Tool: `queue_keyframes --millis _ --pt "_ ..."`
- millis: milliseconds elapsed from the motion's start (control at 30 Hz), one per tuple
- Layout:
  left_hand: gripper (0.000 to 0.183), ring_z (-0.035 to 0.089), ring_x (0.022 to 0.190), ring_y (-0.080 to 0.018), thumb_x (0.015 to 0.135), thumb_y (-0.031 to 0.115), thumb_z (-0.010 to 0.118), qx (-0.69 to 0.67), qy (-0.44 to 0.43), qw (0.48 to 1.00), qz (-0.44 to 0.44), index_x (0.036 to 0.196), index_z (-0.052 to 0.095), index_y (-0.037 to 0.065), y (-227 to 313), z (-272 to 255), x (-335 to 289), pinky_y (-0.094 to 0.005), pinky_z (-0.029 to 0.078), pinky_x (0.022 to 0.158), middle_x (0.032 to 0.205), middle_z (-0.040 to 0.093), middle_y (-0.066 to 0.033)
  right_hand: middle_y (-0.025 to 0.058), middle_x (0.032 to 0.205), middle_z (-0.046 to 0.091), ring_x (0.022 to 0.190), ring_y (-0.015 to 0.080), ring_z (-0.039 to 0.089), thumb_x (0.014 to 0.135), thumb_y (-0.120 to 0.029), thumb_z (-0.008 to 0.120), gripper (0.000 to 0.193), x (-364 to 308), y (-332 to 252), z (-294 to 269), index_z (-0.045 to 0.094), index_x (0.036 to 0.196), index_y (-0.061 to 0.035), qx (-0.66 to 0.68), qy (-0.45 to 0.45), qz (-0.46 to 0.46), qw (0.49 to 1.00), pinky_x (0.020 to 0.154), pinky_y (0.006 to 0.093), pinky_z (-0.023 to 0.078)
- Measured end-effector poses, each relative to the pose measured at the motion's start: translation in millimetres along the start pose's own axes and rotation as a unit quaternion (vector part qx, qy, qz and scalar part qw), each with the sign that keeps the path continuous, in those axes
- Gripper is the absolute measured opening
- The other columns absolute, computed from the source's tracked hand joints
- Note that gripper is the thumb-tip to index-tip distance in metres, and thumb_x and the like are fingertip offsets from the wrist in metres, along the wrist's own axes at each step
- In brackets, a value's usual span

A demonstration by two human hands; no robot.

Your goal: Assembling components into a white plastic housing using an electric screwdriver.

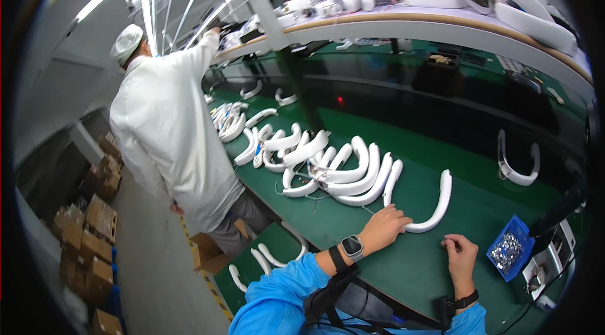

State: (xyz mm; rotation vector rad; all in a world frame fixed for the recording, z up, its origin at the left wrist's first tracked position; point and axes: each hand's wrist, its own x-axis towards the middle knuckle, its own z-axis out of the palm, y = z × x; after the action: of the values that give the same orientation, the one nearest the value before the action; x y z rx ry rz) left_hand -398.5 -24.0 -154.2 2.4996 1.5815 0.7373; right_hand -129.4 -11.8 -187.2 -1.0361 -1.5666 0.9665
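Observation:
A white U-shaped plastic housing, like a neckband [438,204], lies on the green work table in front of me. My left hand [386,229] reaches across to it, its fingers closed around the near bend and hiding that part. Close by on the right, my right hand [461,254] hovers over the table, apart from the housing. Its fingers curl in toward the thumb, and anything small between them is hidden. Just left of the held housing lies a pile of similar white curved housings [362,174], some with thin wires showing.
A blue bin [512,248] of small shiny metal parts stands right of my right hand. Above the table runs a shelf [403,18] loaded with white housings. One U-shaped housing [520,177] sits far right. A person in a white coat [170,114] reaches toward the shelf. Cardboard boxes [94,240] line the aisle.

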Motion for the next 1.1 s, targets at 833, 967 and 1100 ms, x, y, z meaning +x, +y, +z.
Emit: queue_keyframes --millis 833,967,1100 --pt "0.027 0.06 0.089 -0.0278 0.076 0.006 0.07 -0.025 0.005 1.0 0.016 0.103 0.071 0.005 -11.1 8.9 -1.7 -0.0394 0.049 0.081 0.088 0.066 -0.0084 0.0085 0.083 0.069 0.075 0.0136 0.067 0.094 -0.003 0.061 0.01 12.1 24.7 -9.8 0.067 0.098 0.0052 0.09 0.011 0.144 0.985 0.069 0.0239 0.054" --pt "0.032 0.061 0.087 -0.0282 0.077 0.007 0.07 -0.025 -0.001 0.998 0.061 0.109 0.069 0.006 -9.3 2.6 6.7 -0.0394 0.049 0.081 0.087 0.066 -0.0084 0.0076 0.082 0.069 0.075 0.0131 0.068 0.093 0.0 0.06 0.006 12.2 21.4 -14.4 0.065 0.094 0.0035 0.083 0.004 0.137 0.987 0.068 0.0243 0.054" --pt "0.035 0.062 0.09 -0.0275 0.078 0.007 0.071 -0.019 -0.049 0.997 0.054 0.113 0.068 0.006 -11.2 -4.0 8.6 -0.0402 0.05 0.088 0.092 0.067 -0.0081 0.0076 0.081 0.068 0.074 0.0124 0.067 0.095 -0.001 0.058 0.005 12.6 21.8 -12.9 0.062 0.095 0.0023 0.098 0.007 0.146 0.984 0.068 0.0237 0.054"
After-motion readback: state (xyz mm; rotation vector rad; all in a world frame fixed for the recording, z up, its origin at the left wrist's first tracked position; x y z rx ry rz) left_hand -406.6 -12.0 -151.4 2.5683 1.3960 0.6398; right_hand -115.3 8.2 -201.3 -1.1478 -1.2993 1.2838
